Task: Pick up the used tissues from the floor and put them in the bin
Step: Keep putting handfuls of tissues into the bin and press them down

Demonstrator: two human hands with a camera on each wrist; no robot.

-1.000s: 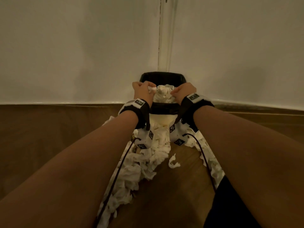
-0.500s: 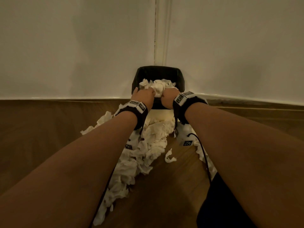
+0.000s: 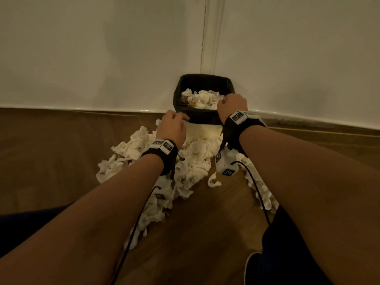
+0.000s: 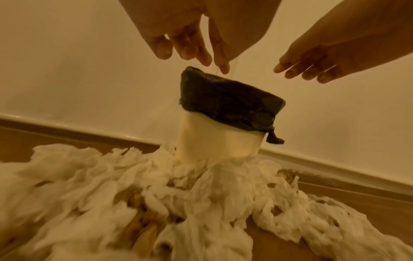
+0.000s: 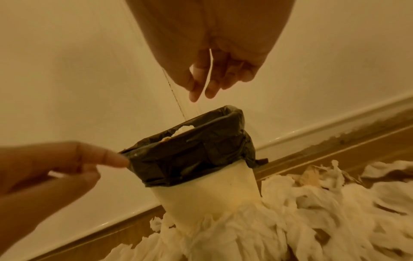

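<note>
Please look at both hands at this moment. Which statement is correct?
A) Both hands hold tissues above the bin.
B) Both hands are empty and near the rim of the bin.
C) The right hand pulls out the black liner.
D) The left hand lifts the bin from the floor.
B: the left hand and the right hand show loose, empty fingers beside the bin, while tissues lie on the floor.

A black strap (image 3: 164, 155) is worn on the left wrist and another black strap (image 3: 240, 128) on the right wrist, each topped by a white block printed with black square markers. White camera housings (image 3: 225, 164) bearing similar markers are hung beneath the wrists, and thin black cables (image 3: 257, 192) are led back from them. The forearms are left bare, and dark clothing (image 3: 287, 243) is seen at the lower edge.
</note>
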